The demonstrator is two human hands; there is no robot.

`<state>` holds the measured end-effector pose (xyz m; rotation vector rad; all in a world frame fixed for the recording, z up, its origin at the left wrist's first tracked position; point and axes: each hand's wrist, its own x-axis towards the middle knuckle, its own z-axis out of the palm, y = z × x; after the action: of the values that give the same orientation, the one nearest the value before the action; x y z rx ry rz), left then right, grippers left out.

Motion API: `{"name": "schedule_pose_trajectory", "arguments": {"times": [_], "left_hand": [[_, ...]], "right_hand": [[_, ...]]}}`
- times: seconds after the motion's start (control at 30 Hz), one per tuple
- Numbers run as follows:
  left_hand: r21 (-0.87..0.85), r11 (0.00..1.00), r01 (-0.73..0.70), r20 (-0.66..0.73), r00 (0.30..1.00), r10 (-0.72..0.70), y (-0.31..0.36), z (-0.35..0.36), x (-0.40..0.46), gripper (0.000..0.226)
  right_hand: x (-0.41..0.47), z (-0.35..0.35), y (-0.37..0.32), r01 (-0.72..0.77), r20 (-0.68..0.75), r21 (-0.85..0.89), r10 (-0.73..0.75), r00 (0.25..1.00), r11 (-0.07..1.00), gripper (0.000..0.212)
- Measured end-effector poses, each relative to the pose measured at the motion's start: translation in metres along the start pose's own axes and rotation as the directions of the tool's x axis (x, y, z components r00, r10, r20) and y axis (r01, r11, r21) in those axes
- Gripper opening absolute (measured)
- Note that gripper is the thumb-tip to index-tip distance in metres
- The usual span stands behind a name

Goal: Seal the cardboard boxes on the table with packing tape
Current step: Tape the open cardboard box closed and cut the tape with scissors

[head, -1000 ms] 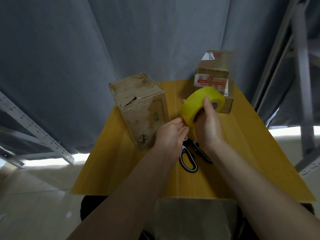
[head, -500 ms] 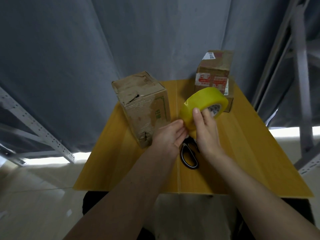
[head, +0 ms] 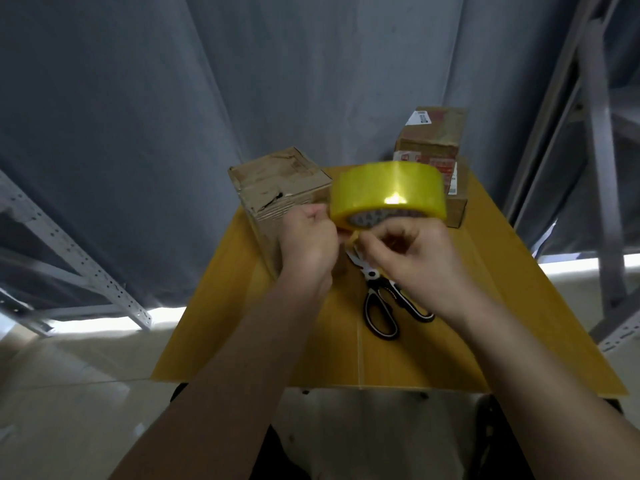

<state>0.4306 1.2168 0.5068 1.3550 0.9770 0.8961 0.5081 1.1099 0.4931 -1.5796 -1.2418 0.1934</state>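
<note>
A yellow roll of packing tape [head: 386, 192] is held up above the yellow table [head: 519, 306], its flat side facing down toward me. My left hand [head: 308, 244] and my right hand [head: 412, 251] both grip the roll from below with curled fingers, pinching at its lower edge where the fingertips meet. A worn cardboard box [head: 277, 188] stands on the table's left, partly hidden by my left hand. Another cardboard box [head: 433, 140] with a white label and red printed tape stands at the far right, behind the roll.
Black and white scissors [head: 384, 306] lie on the table under my right wrist. A grey curtain hangs behind the table. Perforated metal shelf frames stand at the left [head: 69, 258] and at the right [head: 599, 168]. The table's front edge is close to my body.
The roll has been lifted and turned so that its flat side faces down. Both hands have come together under it, fingers curled at its lower edge. The view has tipped slightly.
</note>
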Motion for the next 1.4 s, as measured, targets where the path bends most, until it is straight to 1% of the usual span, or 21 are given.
{"name": "schedule_pose_trajectory", "arguments": {"times": [0.03, 0.07, 0.13, 0.17, 0.2, 0.23, 0.3, 0.37, 0.4, 0.47, 0.6, 0.67, 0.73, 0.8, 0.93, 1.03, 1.13, 1.17, 1.27, 1.33, 1.4], "left_hand": [[-0.051, 0.999, -0.003, -0.015, 1.000, 0.002, 0.008, -0.003, 0.002, 0.036], [-0.108, 0.994, -0.002, -0.031, 1.000, -0.001, 0.016, -0.007, 0.003, 0.039], [-0.193, 0.981, 0.006, -0.023, 1.000, -0.011, 0.029, -0.016, 0.006, 0.036], [-0.217, 0.976, 0.011, 0.003, 1.000, -0.010, 0.032, -0.019, 0.007, 0.032], [-0.218, 0.976, 0.014, 0.037, 0.999, -0.006, 0.036, -0.022, 0.007, 0.029], [-0.204, 0.979, 0.015, 0.080, 0.997, 0.001, 0.037, -0.023, 0.005, 0.027], [-0.184, 0.983, 0.018, 0.157, 0.988, 0.011, 0.035, -0.021, 0.000, 0.027], [-0.245, 0.968, 0.052, 0.183, 0.983, -0.006, 0.034, -0.019, -0.005, 0.027], [-0.292, 0.954, 0.062, 0.167, 0.986, -0.013, 0.034, -0.020, -0.004, 0.027], [-0.337, 0.940, 0.044, 0.086, 0.996, -0.016, 0.031, -0.024, 0.000, 0.027], [-0.148, 0.980, -0.130, -0.150, 0.983, 0.108, 0.022, -0.032, 0.003, 0.026], [-0.147, 0.966, -0.213, -0.304, 0.939, 0.161, 0.025, -0.044, 0.006, 0.032], [-0.186, 0.943, -0.275, -0.387, 0.903, 0.186, 0.030, -0.061, 0.015, 0.029], [-0.189, 0.941, -0.282, -0.387, 0.902, 0.192, 0.033, -0.070, 0.021, 0.028], [-0.249, 0.945, -0.213, -0.327, 0.937, 0.125, 0.025, -0.069, 0.019, 0.030], [-0.320, 0.933, -0.165, -0.265, 0.961, 0.079, 0.027, -0.075, 0.023, 0.030], [-0.344, 0.922, -0.177, -0.219, 0.970, 0.104, 0.030, -0.083, 0.024, 0.026], [-0.342, 0.922, -0.182, -0.212, 0.971, 0.113, 0.030, -0.085, 0.024, 0.026], [-0.339, 0.922, -0.185, -0.201, 0.972, 0.121, 0.026, -0.087, 0.025, 0.024], [-0.318, 0.929, -0.188, -0.207, 0.970, 0.125, 0.024, -0.087, 0.026, 0.022], [-0.286, 0.938, -0.195, -0.221, 0.966, 0.134, 0.021, -0.086, 0.028, 0.021]], "right_hand": [[0.001, -0.003, -0.004, -0.066, 0.013, 0.141, 0.065, 0.998, 0.988, 0.024], [0.001, -0.007, -0.006, -0.120, -0.030, 0.225, 0.130, 0.991, 0.967, 0.035], [0.005, -0.013, -0.006, -0.179, -0.234, 0.264, 0.242, 0.941, 0.948, 0.047], [0.008, -0.016, -0.003, -0.212, -0.297, 0.256, 0.285, 0.911, 0.943, 0.045], [0.012, -0.018, -0.003, -0.248, -0.301, 0.269, 0.326, 0.896, 0.931, 0.042], [0.016, -0.017, -0.005, -0.287, -0.253, 0.296, 0.364, 0.896, 0.911, 0.049], [0.026, -0.011, -0.008, -0.256, -0.150, 0.489, 0.369, 0.917, 0.834, 0.063], [0.033, -0.005, -0.010, -0.164, -0.120, 0.684, 0.332, 0.936, 0.710, 0.048], [0.035, -0.003, -0.012, -0.146, -0.114, 0.715, 0.320, 0.941, 0.684, 0.043], [0.039, 0.001, -0.010, -0.157, -0.090, 0.708, 0.309, 0.947, 0.689, 0.039], [0.058, -0.001, -0.015, -0.176, -0.075, 0.584, 0.268, 0.960, 0.793, 0.042], [0.069, -0.011, -0.014, -0.186, -0.158, 0.508, 0.304, 0.940, 0.841, 0.040], [0.077, -0.021, -0.007, -0.225, -0.286, 0.378, 0.345, 0.894, 0.898, 0.033], [0.077, -0.021, -0.003, -0.247, -0.334, 0.403, 0.393, 0.857, 0.881, 0.029], [0.079, 0.000, -0.007, -0.174, -0.325, 0.680, 0.506, 0.799, 0.712, 0.004], [0.086, 0.006, -0.006, -0.185, -0.283, 0.731, 0.539, 0.793, 0.656, 0.014], [0.089, 0.012, -0.004, -0.260, -0.114, 0.790, 0.548, 0.828, 0.556, 0.025], [0.090, 0.014, -0.004, -0.271, -0.092, 0.793, 0.547, 0.832, 0.546, 0.024], [0.095, 0.018, -0.001, -0.268, -0.161, 0.730, 0.539, 0.827, 0.628, 0.003], [0.098, 0.020, 0.001, -0.277, -0.166, 0.713, 0.539, 0.826, 0.644, 0.012], [0.098, 0.022, 0.001, -0.283, -0.178, 0.706, 0.551, 0.816, 0.649, 0.013]]}}
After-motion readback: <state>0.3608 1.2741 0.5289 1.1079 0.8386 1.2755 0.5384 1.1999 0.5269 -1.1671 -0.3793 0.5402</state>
